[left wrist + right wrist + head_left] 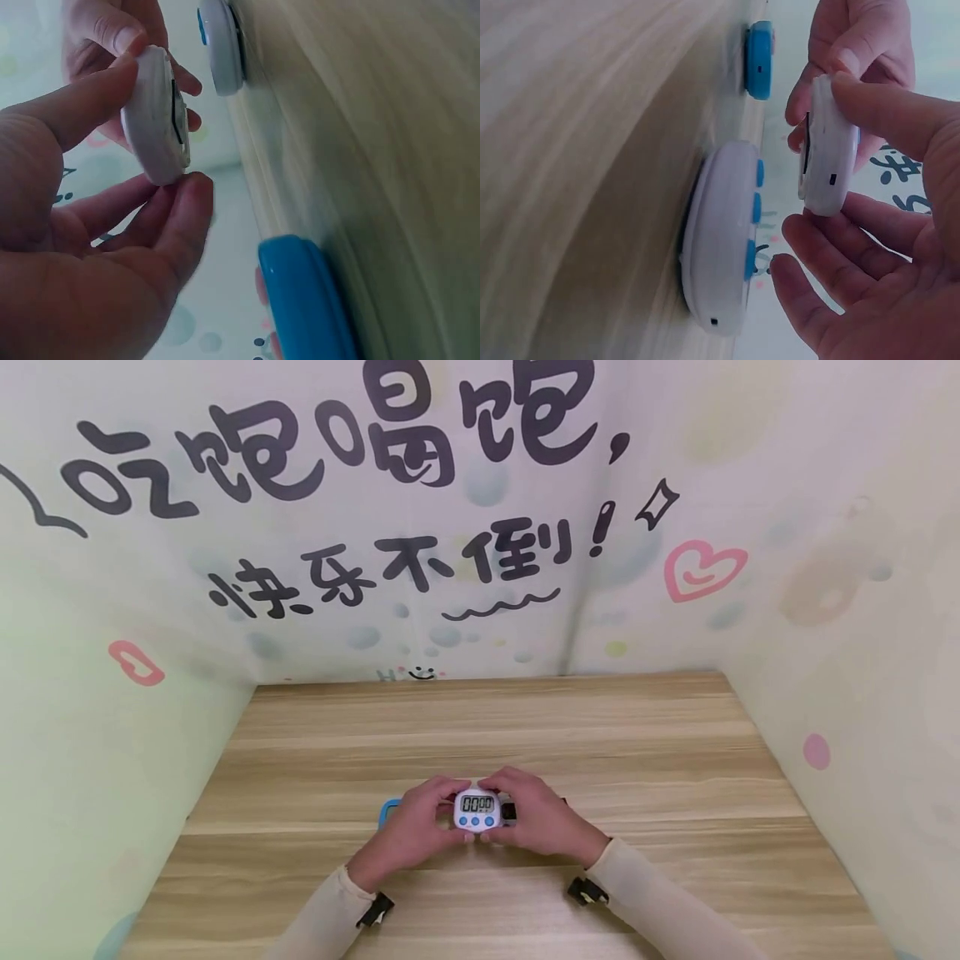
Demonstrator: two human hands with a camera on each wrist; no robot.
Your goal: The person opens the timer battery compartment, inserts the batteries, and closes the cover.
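Between both hands is a small white digital timer (477, 810) with blue buttons; its display reads 00 00. My left hand (417, 820) pinches one side of it, thumb and fingertips at its edges. The opposite side is pinched by my right hand (542, 817). In the wrist views the held timer (148, 124) is raised off the table, its back towards the tabletop. A blue timer (304, 300) lies on the table near my left hand, mostly hidden in the head view. Close to my right hand lies another white timer (724, 232) with blue buttons.
The wood-grain table (480, 727) is bounded by printed walls at the back and both sides. A dark part of an object (509, 811) shows beside my right fingers, mostly covered. Black wrist mounts (587, 891) sit at the sleeves.
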